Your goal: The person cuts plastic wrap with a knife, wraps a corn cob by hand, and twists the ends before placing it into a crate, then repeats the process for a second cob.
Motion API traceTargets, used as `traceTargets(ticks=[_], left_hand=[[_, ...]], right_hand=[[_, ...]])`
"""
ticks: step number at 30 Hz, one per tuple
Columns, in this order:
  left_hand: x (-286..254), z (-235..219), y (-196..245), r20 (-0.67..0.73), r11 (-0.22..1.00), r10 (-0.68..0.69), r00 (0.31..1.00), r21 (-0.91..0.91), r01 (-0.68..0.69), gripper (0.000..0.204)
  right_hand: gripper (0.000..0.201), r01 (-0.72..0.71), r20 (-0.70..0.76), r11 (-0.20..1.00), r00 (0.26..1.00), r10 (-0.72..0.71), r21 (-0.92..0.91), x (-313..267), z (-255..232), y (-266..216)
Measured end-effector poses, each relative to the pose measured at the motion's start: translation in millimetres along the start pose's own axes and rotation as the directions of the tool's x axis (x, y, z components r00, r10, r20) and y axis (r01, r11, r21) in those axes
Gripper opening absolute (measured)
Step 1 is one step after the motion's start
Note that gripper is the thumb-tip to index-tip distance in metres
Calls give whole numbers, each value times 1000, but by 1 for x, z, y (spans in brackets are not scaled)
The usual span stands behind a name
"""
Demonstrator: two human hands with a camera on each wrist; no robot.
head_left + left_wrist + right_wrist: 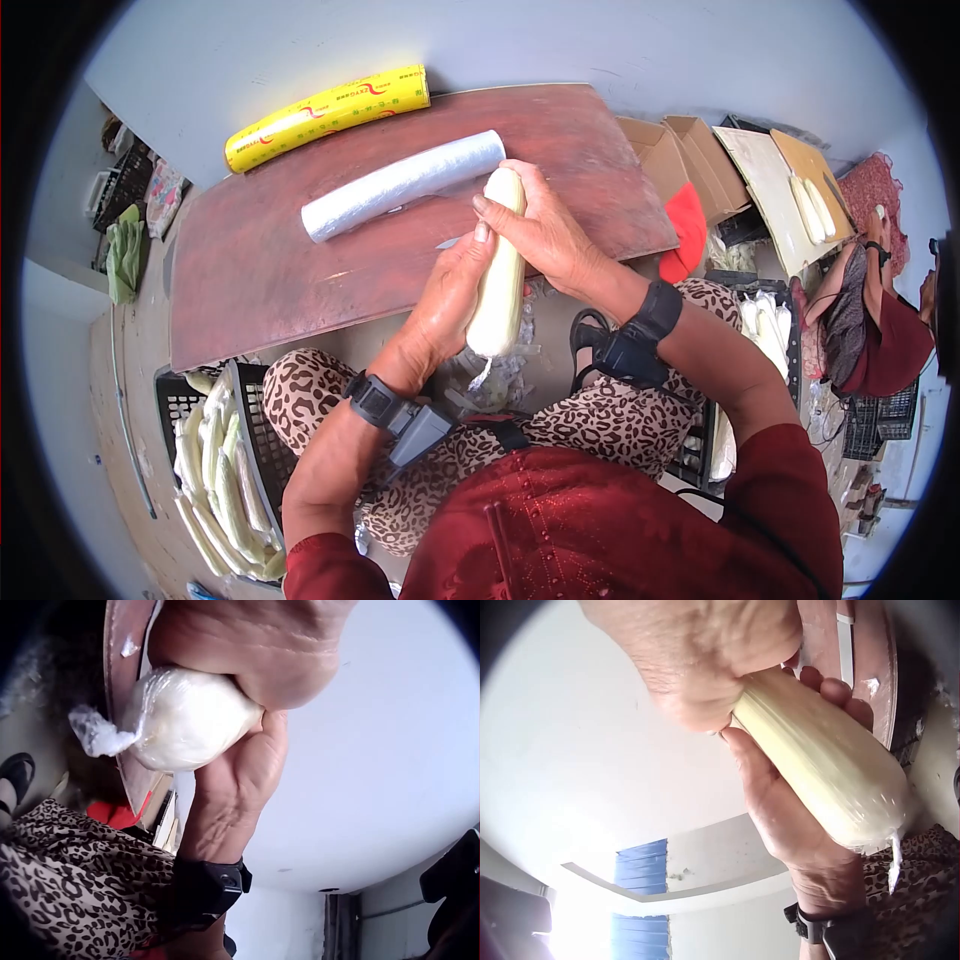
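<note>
Both hands grip a long pale vegetable (497, 290) in clear film, held above the table's near edge. The right hand (545, 225) wraps its upper end, and the left hand (450, 290) holds its side lower down, thumbs close together. A twisted tail of film hangs from the lower end, plain in the left wrist view on the wrapped vegetable (191, 720). In the right wrist view the left hand's fingers curl behind the vegetable (817, 757). Behind the hands a roll of clear film (400, 185) lies on the reddish table (250, 290).
A yellow printed roll (325, 115) lies at the table's back edge. A black crate (262, 420) of long vegetables stands at left, another (765, 330) at right. Cardboard boxes (670, 165) and a board (765, 190) are at back right. A knife blade (845, 652) shows on the table. Another person (880, 330) sits far right.
</note>
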State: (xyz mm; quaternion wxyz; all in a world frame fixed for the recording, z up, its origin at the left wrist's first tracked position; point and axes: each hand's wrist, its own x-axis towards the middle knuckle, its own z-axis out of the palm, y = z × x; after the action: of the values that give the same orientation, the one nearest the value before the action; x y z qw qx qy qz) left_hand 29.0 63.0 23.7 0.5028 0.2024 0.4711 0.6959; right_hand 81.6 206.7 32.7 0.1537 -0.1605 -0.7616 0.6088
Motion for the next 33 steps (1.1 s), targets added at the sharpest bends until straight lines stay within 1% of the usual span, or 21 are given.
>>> traceTargets(ticks=[2, 3, 5, 6, 9, 10, 13, 14, 17, 18, 21, 22, 25, 26, 28, 30, 31, 32, 33], left_hand=[[3, 4, 0, -7, 999, 1, 1000, 50, -1, 60], [5, 6, 1, -8, 997, 1, 1000, 77, 0, 62], [8, 4, -2, 36, 999, 45, 998, 13, -46, 56], [10, 4, -2, 60, 998, 68, 996, -18, -67, 54], [11, 10, 2, 4, 980, 189, 982, -68, -189, 57], [7, 10, 8, 40, 981, 179, 983, -85, -175, 62], [3, 4, 8, 55, 991, 135, 989, 13, -136, 76], [-3, 1, 10, 110, 993, 116, 987, -20, -114, 84], [-10, 1, 16, 303, 982, 116, 946, 108, -156, 93], [-13, 5, 20, 316, 996, 54, 947, 51, -73, 108], [-22, 10, 23, 320, 977, 81, 944, 164, -139, 110], [-21, 12, 21, 298, 977, 87, 951, 163, -141, 107], [-22, 16, 18, 228, 953, 124, 966, 243, -179, 95], [-21, 18, 17, 194, 939, 157, 968, 275, -207, 91], [-23, 21, 17, 133, 904, 231, 964, 338, -263, 81], [-22, 23, 13, 147, 829, 327, 933, 429, -358, 76], [-21, 24, 9, 164, 785, 372, 914, 469, -404, 74], [-22, 23, 4, 160, 690, 455, 876, 559, -460, 72], [-20, 21, 5, 227, 500, 538, 812, 690, -524, 74]], right_hand=[[58, -88, -2, 991, 996, 89, 97, 4, 1, -3], [56, -78, -1, 990, 997, 79, 121, 7, 0, -1], [53, -49, -6, 985, 999, 51, 167, 15, -3, 2], [52, -35, -11, 986, 999, 38, 161, 17, -5, -3], [50, 40, -44, 968, 999, -30, 249, 17, -15, -20], [50, 113, -89, 961, 992, -93, 254, 24, -21, -16], [50, 127, -172, 927, 983, -69, 354, 33, -42, -23], [49, 139, -212, 904, 976, -56, 404, 32, -45, -27], [42, 174, -269, 856, 962, -42, 488, 32, -57, -28], [40, 166, -248, 842, 968, -39, 513, 32, -60, -28], [35, 143, -203, 813, 979, -31, 565, 30, -64, -25], [36, 134, -197, 812, 980, -25, 567, 31, -65, -22], [32, 120, -179, 801, 984, -16, 587, 32, -64, -18], [32, 118, -175, 795, 984, -16, 595, 32, -62, -17], [30, 112, -173, 784, 985, -6, 611, 30, -58, -18], [28, 95, -175, 771, 984, 21, 629, 32, -56, -15], [26, 67, -139, 743, 990, 35, 666, 32, -56, -14], [25, 39, -105, 715, 993, 48, 698, 32, -57, -13], [24, 13, -75, 687, 995, 61, 726, 32, -57, -10]])
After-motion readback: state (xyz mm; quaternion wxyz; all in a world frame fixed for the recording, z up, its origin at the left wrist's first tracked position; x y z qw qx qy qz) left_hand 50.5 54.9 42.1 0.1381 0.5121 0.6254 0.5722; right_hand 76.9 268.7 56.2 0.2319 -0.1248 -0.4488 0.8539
